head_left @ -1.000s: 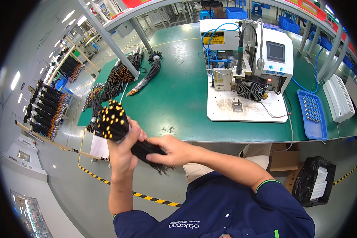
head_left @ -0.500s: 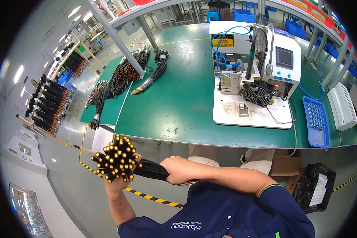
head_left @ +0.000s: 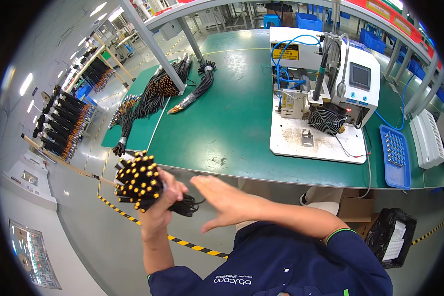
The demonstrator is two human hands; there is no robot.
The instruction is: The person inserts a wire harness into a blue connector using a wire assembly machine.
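Note:
A thick bundle of black cables [head_left: 138, 181] with yellow-tipped ends is gripped in my left hand [head_left: 163, 203], off the table's near left corner. The yellow tips point up and to the left, while a short stretch of black cable shows below the fist. My right hand [head_left: 227, 201] is just right of the bundle, apart from it, with fingers stretched and thumb spread. Nothing is in that hand. Farther off, another cable bundle [head_left: 195, 91], bound near its far end, lies on the green table [head_left: 222, 123].
More black cables [head_left: 155, 93] are heaped beside the metal post at left. A white benchtop machine [head_left: 325, 84] with a fan and screen stands at right, beside a blue tray [head_left: 395, 158] of small metal parts. A black-lined bin [head_left: 392, 237] sits below the table.
My right hand has let go of the cables and opened. The bundle has tilted in my left hand, and its lower length now hangs below the fist.

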